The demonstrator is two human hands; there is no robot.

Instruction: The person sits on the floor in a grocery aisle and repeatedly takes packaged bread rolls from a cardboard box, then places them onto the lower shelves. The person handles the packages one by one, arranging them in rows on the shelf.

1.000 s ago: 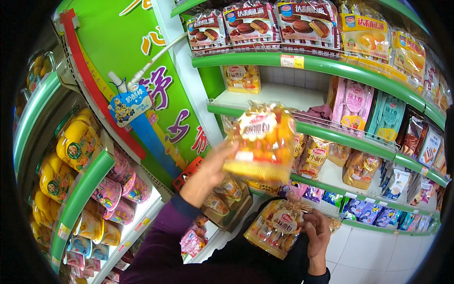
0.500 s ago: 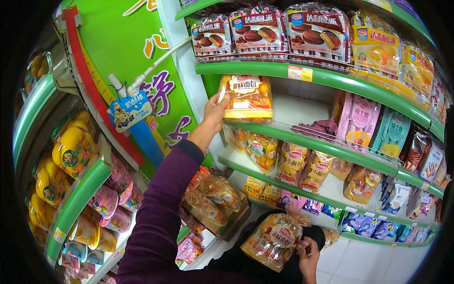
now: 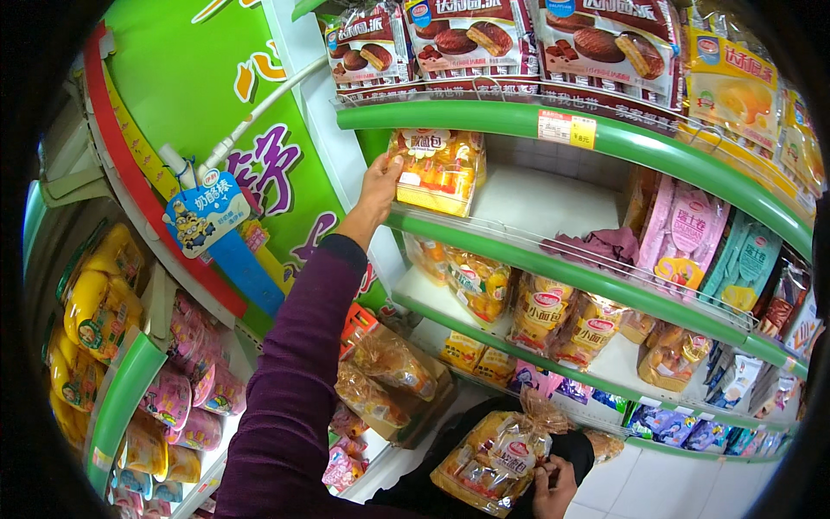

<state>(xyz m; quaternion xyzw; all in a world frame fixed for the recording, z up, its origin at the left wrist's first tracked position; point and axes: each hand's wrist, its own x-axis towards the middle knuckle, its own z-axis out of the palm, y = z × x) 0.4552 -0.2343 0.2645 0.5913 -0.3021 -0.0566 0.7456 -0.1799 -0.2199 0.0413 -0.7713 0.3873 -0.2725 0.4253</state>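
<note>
My left hand (image 3: 379,192) reaches up to the upper shelf and grips the left edge of a clear yellow-and-white bag of bread rolls (image 3: 441,173). That bag stands upright at the shelf's left end, close behind the green front edge (image 3: 510,255). Low in the view, my right hand (image 3: 553,486) has its fingers curled at the right side of a second, similar bag of bread (image 3: 494,458). This bag rests tilted on my dark-trousered leg, its gathered top pointing up. The right fingertips are partly hidden against the wrapper.
A crumpled mauve wrapper (image 3: 596,248) lies on the upper shelf, left of a pink cake pack (image 3: 686,229). Thin wire rails line the shelf front. Bread bags (image 3: 540,313) stand one shelf below. A carton of bread (image 3: 424,415) sits lower left; a blue hanging sign (image 3: 207,216) juts out nearby.
The view has shifted slightly, coming nearer the upper shelf. The bag in my left hand has turned a little on the shelf. My right hand stays at the bag on my leg.
</note>
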